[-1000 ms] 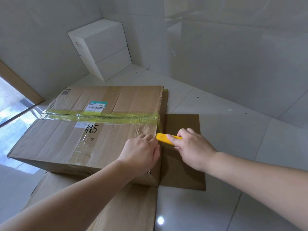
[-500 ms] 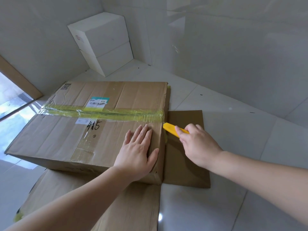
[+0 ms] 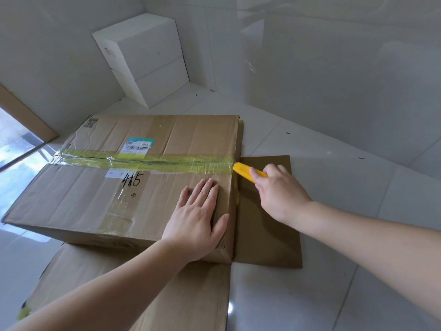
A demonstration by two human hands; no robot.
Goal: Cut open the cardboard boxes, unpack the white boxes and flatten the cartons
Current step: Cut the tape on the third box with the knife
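The left hand [image 3: 198,218] lies flat on the box [image 3: 143,177]. The right hand [image 3: 279,192] grips the yellow knife [image 3: 245,172] at the tape [image 3: 148,161]; next, slice along it.

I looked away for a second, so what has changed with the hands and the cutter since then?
The left hand uncurled and now presses flat on the cardboard box. The right hand raised the yellow cutter to the end of the yellow tape. Tape uncut, grip unchanged.
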